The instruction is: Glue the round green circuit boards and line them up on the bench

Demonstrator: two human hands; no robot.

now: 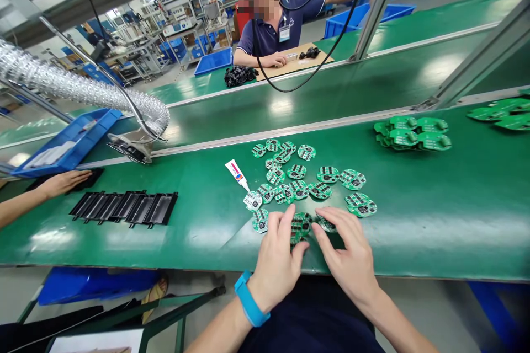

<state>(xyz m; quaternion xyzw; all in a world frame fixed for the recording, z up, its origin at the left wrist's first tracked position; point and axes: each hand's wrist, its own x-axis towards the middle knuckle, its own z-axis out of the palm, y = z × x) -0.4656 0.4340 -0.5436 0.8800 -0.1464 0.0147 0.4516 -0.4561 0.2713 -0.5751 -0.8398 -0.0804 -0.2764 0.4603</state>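
Note:
My left hand (279,259), with a blue band on the wrist, has its fingers and thumb around a green circuit board (301,225) near the belt's front edge. Close beside it on the right is my right hand (348,251), its thumb and fingers curved and apart. Another circuit board (327,224) shows partly behind the right fingers; whether they touch it is unclear. Several more round green boards (284,194) lie loosely spread beyond my hands. A white tube (237,174) with a red and blue print rests at their left, its nozzle toward a board.
Black plastic housings (124,207) lie in a row at left, near another person's hand (68,182). Stacked green boards (412,133) stand at right. A silver duct (136,107) hangs by a blue tray (70,143). Across the divider sits a co-worker (269,33). A black cable (290,90) loops down.

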